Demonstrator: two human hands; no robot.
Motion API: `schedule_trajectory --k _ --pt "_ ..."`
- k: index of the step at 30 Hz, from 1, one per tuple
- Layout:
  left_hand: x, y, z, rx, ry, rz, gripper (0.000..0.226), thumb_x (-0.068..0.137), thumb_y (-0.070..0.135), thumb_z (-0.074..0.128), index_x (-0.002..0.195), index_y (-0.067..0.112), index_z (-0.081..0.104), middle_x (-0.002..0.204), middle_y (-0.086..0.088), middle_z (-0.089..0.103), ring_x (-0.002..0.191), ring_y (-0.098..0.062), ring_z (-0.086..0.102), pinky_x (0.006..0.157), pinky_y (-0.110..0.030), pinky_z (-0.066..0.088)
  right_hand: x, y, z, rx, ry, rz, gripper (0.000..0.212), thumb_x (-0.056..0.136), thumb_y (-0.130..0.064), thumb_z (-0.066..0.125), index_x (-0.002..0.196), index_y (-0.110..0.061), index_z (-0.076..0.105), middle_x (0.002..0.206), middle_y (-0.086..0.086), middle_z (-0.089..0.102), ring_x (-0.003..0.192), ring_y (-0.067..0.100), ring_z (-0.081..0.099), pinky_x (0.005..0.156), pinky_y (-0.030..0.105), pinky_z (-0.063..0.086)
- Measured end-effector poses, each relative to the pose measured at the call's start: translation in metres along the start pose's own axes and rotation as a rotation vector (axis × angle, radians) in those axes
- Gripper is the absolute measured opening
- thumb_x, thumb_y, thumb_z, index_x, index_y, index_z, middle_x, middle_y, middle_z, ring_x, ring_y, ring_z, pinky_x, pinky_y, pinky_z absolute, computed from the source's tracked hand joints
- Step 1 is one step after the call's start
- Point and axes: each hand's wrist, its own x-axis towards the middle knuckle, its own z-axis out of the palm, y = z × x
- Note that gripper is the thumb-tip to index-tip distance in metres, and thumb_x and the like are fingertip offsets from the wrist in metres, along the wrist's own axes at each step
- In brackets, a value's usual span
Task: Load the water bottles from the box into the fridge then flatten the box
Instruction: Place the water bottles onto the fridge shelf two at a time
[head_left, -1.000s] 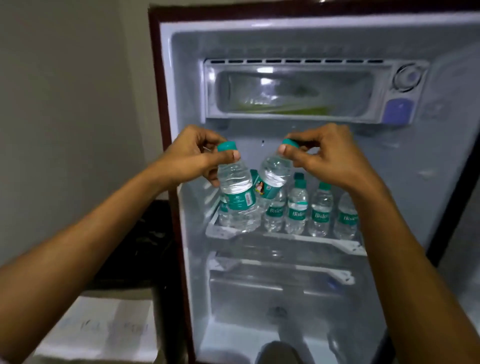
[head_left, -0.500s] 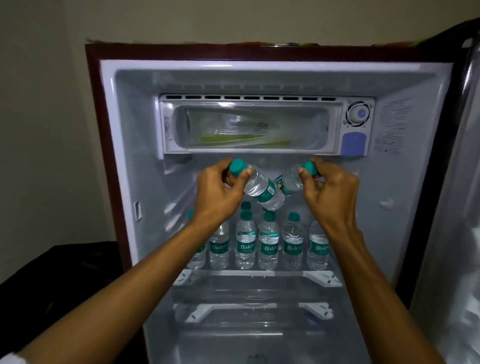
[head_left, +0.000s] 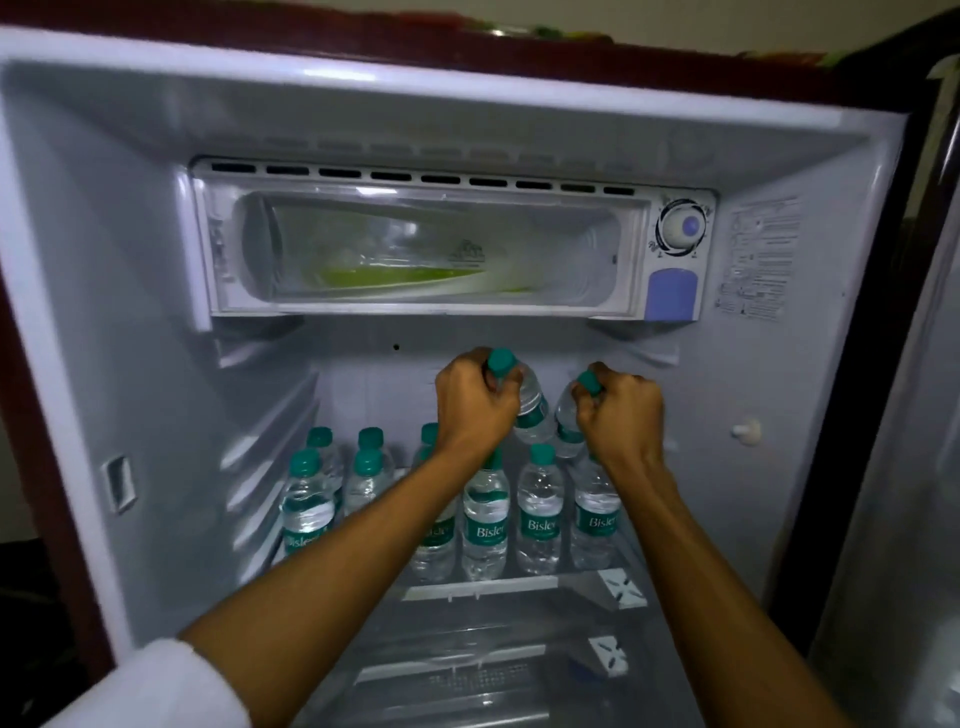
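Fridge (head_left: 130, 312) open: your left hand (head_left: 475, 405) and right hand (head_left: 621, 415) each grip a bottle (tilted) above the stocked shelf (head_left: 478, 590).

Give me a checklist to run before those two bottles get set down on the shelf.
1. Left hand grips its bottle at the neck: ok.
2. Right hand grips its bottle at the neck: ok.
3. Held bottles upright: not ok, both tilt, bases leaning toward each other.
4. Caps on both held bottles: ok, green caps in place.
5. Free spot on the shelf behind the front row: cannot tell, arms and bottles hide it.
6. Held bottles clear of the standing caps below: cannot tell, they look close.
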Motion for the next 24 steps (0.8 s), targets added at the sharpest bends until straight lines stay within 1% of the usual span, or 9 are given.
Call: schedule_trajectory --k 2,5,8,11,13,16,18,21,24 --pt "0.013 -0.008 0.013 0.023 -0.055 -0.059 0.013 0.085 0.017 0.070 0.092 0.005 0.068 0.075 -0.001 0.063 0.067 -0.011 0.056 0.061 -0.008 0.037 0.007 0.008 0.011 -0.043 -0.062 0.037 0.033 0.090 -0.027 0.067 0.113 -0.004 0.071 0.095 0.020 0.073 0.080 0.034 0.069 0.072 0.031 0.054" --pt "0.031 -0.024 0.035 0.138 -0.202 -0.151 0.019 0.084 0.022 0.071 0.096 0.007 0.069 0.093 -0.007 0.070 0.084 -0.017 0.063 0.072 -0.021 0.047 0.018 0.014 0.024 -0.111 -0.209 0.079 0.037 0.091 -0.031 0.065 0.115 -0.003 0.068 0.106 0.021 0.069 0.090 0.036 0.066 0.080 0.035 0.056" --pt "0.040 -0.035 0.053 0.269 -0.399 -0.190 0.025 0.084 0.030 0.072 0.089 0.006 0.066 0.087 -0.007 0.066 0.079 -0.017 0.060 0.064 -0.023 0.043 0.033 0.013 0.031 -0.257 -0.470 0.208 0.041 0.091 -0.037 0.064 0.117 -0.005 0.061 0.113 0.016 0.064 0.098 0.032 0.063 0.082 0.034 0.055" --pt "0.041 -0.042 0.065 0.326 -0.526 -0.204 0.027 0.084 0.033 0.072 0.082 0.008 0.060 0.079 -0.005 0.060 0.074 -0.017 0.058 0.058 -0.022 0.039 0.042 0.011 0.035 -0.371 -0.619 0.271 0.044 0.088 -0.036 0.068 0.120 -0.008 0.059 0.120 0.014 0.062 0.106 0.030 0.062 0.088 0.035 0.054" --pt "0.040 -0.043 0.071 0.347 -0.598 -0.203 0.026 0.083 0.032 0.073 0.084 0.010 0.058 0.077 -0.003 0.056 0.073 -0.015 0.055 0.059 -0.020 0.039 0.042 0.013 0.039 -0.414 -0.663 0.283 0.046 0.086 -0.034 0.071 0.121 -0.008 0.059 0.122 0.013 0.062 0.109 0.029 0.062 0.091 0.036 0.053" --pt "0.041 -0.041 0.075 0.402 -0.709 -0.189 0.026 0.079 0.028 0.075 0.073 0.010 0.056 0.069 -0.001 0.055 0.069 -0.014 0.056 0.051 -0.018 0.038 0.041 0.018 0.042 -0.446 -0.672 0.301 0.045 0.084 -0.033 0.073 0.120 -0.009 0.059 0.122 0.013 0.062 0.110 0.028 0.062 0.093 0.036 0.053" --pt "0.040 -0.039 0.079 0.463 -0.776 -0.168 0.027 0.077 0.029 0.075 0.070 0.013 0.055 0.071 -0.003 0.059 0.068 -0.014 0.058 0.052 -0.020 0.042 0.041 0.019 0.043 -0.444 -0.666 0.309 0.045 0.083 -0.032 0.074 0.119 -0.009 0.060 0.121 0.012 0.063 0.109 0.028 0.062 0.092 0.036 0.053" --pt "0.039 -0.038 0.084 0.536 -0.840 -0.150 0.026 0.078 0.032 0.074 0.085 0.012 0.059 0.091 -0.008 0.066 0.082 -0.020 0.065 0.064 -0.025 0.050 0.042 0.019 0.043 -0.445 -0.667 0.320 0.042 0.082 -0.030 0.075 0.116 -0.010 0.061 0.117 0.011 0.064 0.104 0.028 0.063 0.089 0.036 0.054" --pt "0.041 -0.038 0.084 0.552 -0.872 -0.149 0.026 0.080 0.030 0.073 0.089 0.012 0.058 0.089 -0.008 0.064 0.079 -0.019 0.063 0.060 -0.023 0.047 0.041 0.019 0.041 -0.448 -0.653 0.320 0.040 0.082 -0.030 0.075 0.115 -0.010 0.062 0.112 0.010 0.065 0.100 0.026 0.064 0.086 0.035 0.054"
